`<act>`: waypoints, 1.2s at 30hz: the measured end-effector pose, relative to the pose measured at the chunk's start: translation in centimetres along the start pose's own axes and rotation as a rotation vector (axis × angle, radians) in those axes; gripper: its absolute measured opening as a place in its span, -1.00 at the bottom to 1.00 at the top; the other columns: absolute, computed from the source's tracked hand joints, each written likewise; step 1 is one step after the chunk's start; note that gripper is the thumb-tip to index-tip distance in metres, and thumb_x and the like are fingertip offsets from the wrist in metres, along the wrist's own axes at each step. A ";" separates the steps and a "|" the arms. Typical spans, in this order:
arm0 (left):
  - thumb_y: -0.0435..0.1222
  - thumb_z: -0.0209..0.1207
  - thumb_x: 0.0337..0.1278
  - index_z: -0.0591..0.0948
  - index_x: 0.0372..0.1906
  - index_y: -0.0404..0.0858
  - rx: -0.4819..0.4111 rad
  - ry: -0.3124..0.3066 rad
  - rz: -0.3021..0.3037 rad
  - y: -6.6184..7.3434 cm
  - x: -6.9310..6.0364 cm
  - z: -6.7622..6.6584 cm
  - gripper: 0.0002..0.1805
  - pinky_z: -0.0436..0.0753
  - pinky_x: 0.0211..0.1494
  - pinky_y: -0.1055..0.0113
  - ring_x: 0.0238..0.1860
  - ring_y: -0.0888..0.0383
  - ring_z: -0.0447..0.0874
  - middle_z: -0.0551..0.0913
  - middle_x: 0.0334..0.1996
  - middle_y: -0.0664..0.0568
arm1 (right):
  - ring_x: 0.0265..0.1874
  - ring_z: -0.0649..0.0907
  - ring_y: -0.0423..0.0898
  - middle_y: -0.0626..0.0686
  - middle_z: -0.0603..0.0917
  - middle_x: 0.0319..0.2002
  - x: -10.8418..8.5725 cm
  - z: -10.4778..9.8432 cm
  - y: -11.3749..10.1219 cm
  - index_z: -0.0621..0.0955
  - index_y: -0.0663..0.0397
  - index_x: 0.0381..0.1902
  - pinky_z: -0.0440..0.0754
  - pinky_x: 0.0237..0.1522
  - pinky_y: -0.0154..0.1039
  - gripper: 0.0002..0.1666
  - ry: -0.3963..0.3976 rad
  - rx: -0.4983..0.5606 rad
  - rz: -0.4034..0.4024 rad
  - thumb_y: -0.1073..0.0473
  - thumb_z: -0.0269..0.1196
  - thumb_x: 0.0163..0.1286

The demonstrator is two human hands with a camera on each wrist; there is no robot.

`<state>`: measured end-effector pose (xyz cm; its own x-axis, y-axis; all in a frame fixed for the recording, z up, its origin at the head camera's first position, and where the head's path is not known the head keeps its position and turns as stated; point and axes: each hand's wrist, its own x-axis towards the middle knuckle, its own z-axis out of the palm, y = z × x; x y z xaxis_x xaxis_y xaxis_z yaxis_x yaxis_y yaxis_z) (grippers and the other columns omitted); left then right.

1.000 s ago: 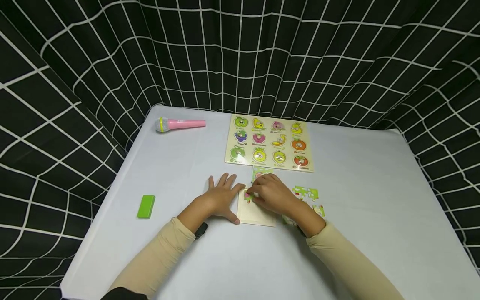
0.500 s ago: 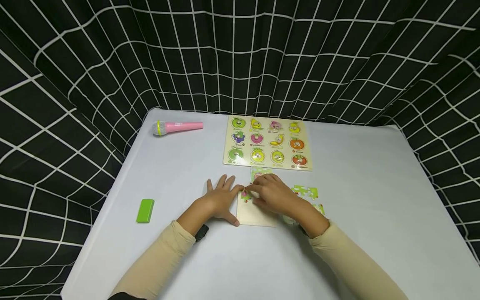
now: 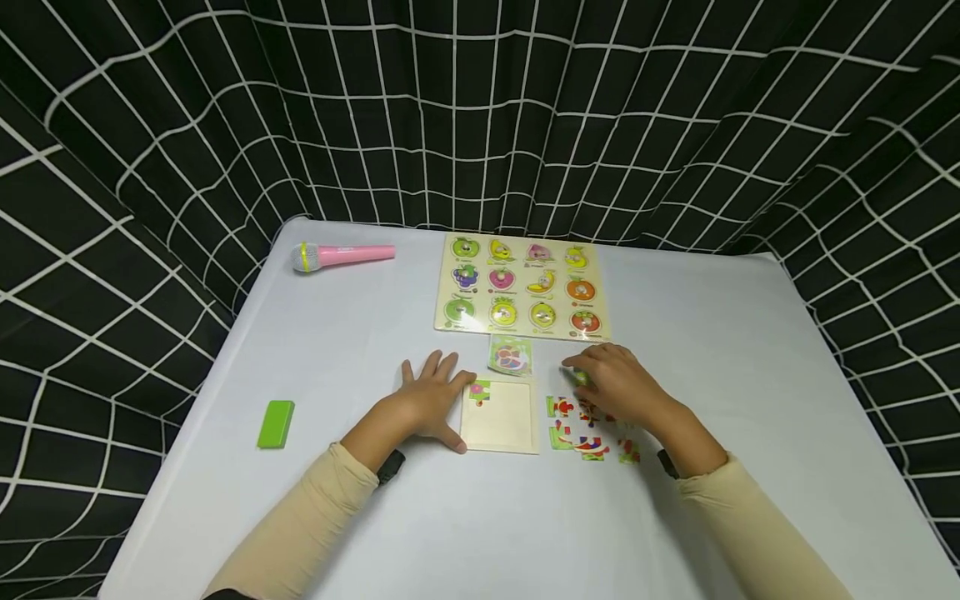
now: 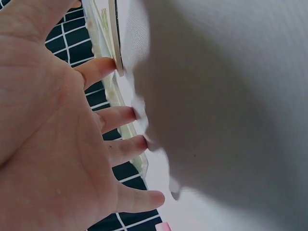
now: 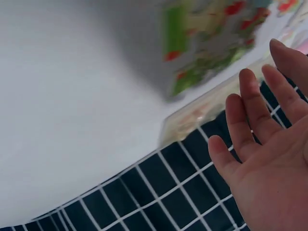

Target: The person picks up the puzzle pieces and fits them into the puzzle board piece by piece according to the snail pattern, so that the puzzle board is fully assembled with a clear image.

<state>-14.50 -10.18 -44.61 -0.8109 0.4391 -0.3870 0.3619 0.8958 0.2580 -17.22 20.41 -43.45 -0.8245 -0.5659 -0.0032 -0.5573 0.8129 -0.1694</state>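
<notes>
A shallow wooden puzzle tray [image 3: 517,425] lies mid-table with one green-and-pink jigsaw piece [image 3: 480,390] in its upper left corner. My left hand [image 3: 429,406] spreads its fingers at the tray's left side, thumb and index finger on the edge. In the left wrist view, a fingertip [image 4: 108,65] touches the tray's rim [image 4: 115,43]. To the right, my right hand [image 3: 622,385] hovers over loose jigsaw pieces [image 3: 591,448], fingers relaxed and holding nothing. It hides some of those pieces. The right wrist view shows its loosely bent fingers [image 5: 250,96] apart from the blurred pieces [image 5: 175,29].
Behind the tray lies a small picture card [image 3: 510,356]. A fruit peg board [image 3: 483,296] is farther back. A pink toy microphone [image 3: 352,256] lies at the back left, a green block [image 3: 276,425] at the left. A black gridded curtain [image 3: 480,108] surrounds the table.
My right hand has let go of the piece in the tray's corner and moved right, over the loose pieces. My left hand stays at the tray's edge. The head view has shifted slightly.
</notes>
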 end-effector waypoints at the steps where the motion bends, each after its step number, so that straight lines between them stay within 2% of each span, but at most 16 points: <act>1: 0.24 0.49 -0.44 0.18 0.46 -0.02 -0.001 -0.002 0.000 0.0 0.0 0.0 0.22 -0.09 0.33 -0.48 0.53 -0.26 -0.26 -0.07 0.53 -0.21 | 0.13 0.54 0.17 0.11 0.67 -0.01 -0.2 0.1 0.3 0.63 0.08 0.09 0.33 0.27 0.19 -0.50 -0.002 -0.003 0.013 0.16 0.44 0.16; 9: 0.22 0.50 -0.43 0.20 0.46 -0.04 0.002 0.003 0.005 0.2 -0.3 -0.4 0.22 -0.06 0.32 -0.49 0.53 -0.26 -0.23 -0.04 0.53 -0.23 | 0.11 0.54 0.18 0.15 0.65 0.01 -1.1 1.1 1.3 0.65 0.06 -0.02 0.37 0.23 0.20 -0.66 0.006 -0.017 0.049 0.20 0.38 0.21; 16: 0.22 0.50 -0.43 0.20 0.46 -0.03 -0.012 0.013 0.007 0.2 -0.2 -0.3 0.21 -0.07 0.32 -0.49 0.53 -0.27 -0.23 -0.04 0.53 -0.23 | 0.07 0.56 0.18 0.17 0.63 -0.02 -1.1 1.4 1.6 0.65 0.06 -0.07 0.40 0.22 0.19 -0.69 0.020 -0.022 0.028 0.24 0.39 0.20; 22: 0.23 0.49 -0.43 0.19 0.47 -0.02 -0.001 -0.005 -0.003 0.2 -0.1 -0.1 0.22 -0.08 0.33 -0.47 0.53 -0.25 -0.26 -0.07 0.54 -0.21 | 0.01 0.60 0.14 0.10 0.64 -0.11 -0.9 1.4 1.6 0.67 0.04 -0.09 0.40 0.22 0.16 -0.68 0.033 -0.023 -0.009 0.23 0.43 0.17; 27: 0.22 0.50 -0.42 0.19 0.47 -0.02 -0.002 -0.003 0.006 0.3 -0.1 -0.2 0.22 -0.09 0.34 -0.47 0.53 -0.25 -0.27 -0.07 0.54 -0.21 | -0.02 0.61 0.07 0.04 0.66 -0.15 -0.2 1.0 0.3 0.68 0.03 -0.14 0.42 0.21 0.11 -0.69 0.054 0.005 -0.052 0.23 0.46 0.13; 32: 0.22 0.49 -0.40 0.18 0.48 -0.02 0.002 -0.005 0.002 0.4 -0.1 -0.3 0.21 -0.08 0.34 -0.46 0.53 -0.25 -0.27 -0.08 0.54 -0.20 | -0.08 0.64 0.01 0.01 0.69 -0.18 1.3 0.6 -2.2 0.69 0.03 -0.15 0.50 0.12 0.04 -0.69 0.076 -0.010 -0.167 0.25 0.47 0.11; 36: 0.24 0.48 -0.41 0.17 0.48 0.01 0.004 -0.010 -0.017 0.2 -0.1 -0.2 0.22 -0.08 0.35 -0.45 0.54 -0.23 -0.27 -0.08 0.54 -0.18 | -0.08 0.65 -0.02 -0.01 0.70 -0.18 2.7 0.8 -4.3 0.69 -0.01 -0.14 0.51 0.13 0.00 -0.69 0.073 -0.009 -0.234 0.25 0.46 0.12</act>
<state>-14.40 -10.06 -44.32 -0.8125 0.4241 -0.4000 0.3495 0.9035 0.2480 -16.91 15.27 -43.55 -0.6776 -0.7277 0.1064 -0.7345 0.6622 -0.1484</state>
